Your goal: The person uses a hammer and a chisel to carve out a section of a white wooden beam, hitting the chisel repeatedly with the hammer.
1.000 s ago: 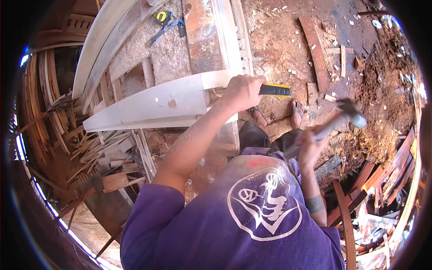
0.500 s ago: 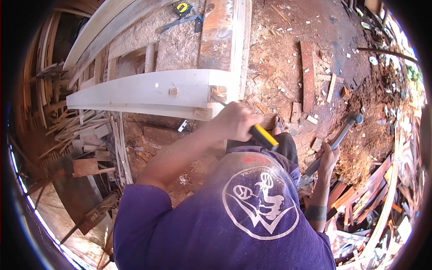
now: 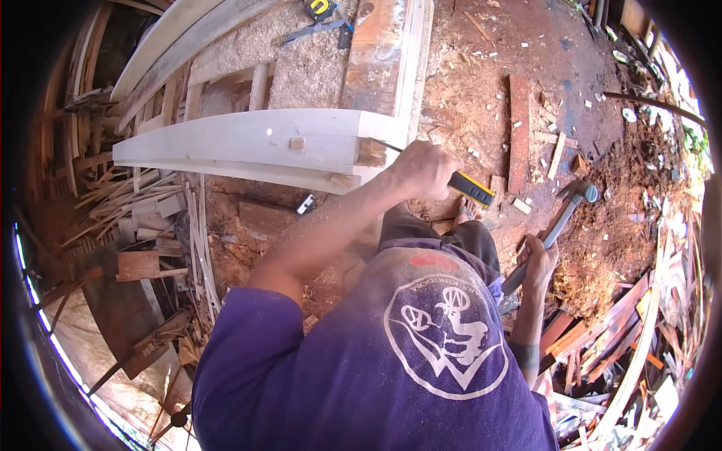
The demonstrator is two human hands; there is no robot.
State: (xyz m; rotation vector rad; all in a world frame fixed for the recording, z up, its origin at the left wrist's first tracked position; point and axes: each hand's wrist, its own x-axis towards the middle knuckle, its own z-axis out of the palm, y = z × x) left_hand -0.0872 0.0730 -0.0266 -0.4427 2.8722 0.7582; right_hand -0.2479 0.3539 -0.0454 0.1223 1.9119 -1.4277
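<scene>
My left hand (image 3: 426, 169) is closed around a chisel (image 3: 472, 188) with a black and yellow handle. The chisel slants, its thin blade reaching toward a rough notch (image 3: 370, 152) at the right end of a pale board (image 3: 241, 143); whether the tip touches the wood I cannot tell. A small square wood end (image 3: 298, 143) shows in the board's face, and another piece (image 3: 341, 180) sits at its lower edge. Off to the right, my right hand (image 3: 540, 259) grips a hammer (image 3: 564, 218) by its shaft, head up and well apart from the chisel.
A yellow and black tape measure (image 3: 319, 9) and a dark-bladed square (image 3: 312, 31) lie at the far side. Beyond the board's end runs a long plank (image 3: 374, 60). Scrap wood (image 3: 609, 331) is heaped at right, with thin offcuts (image 3: 131, 203) at left. Chips litter the ground.
My left hand has moved rightward and slightly away with the chisel, uncovering more of the notch and blade. The hammer stays in my right hand, its head slightly further left.
</scene>
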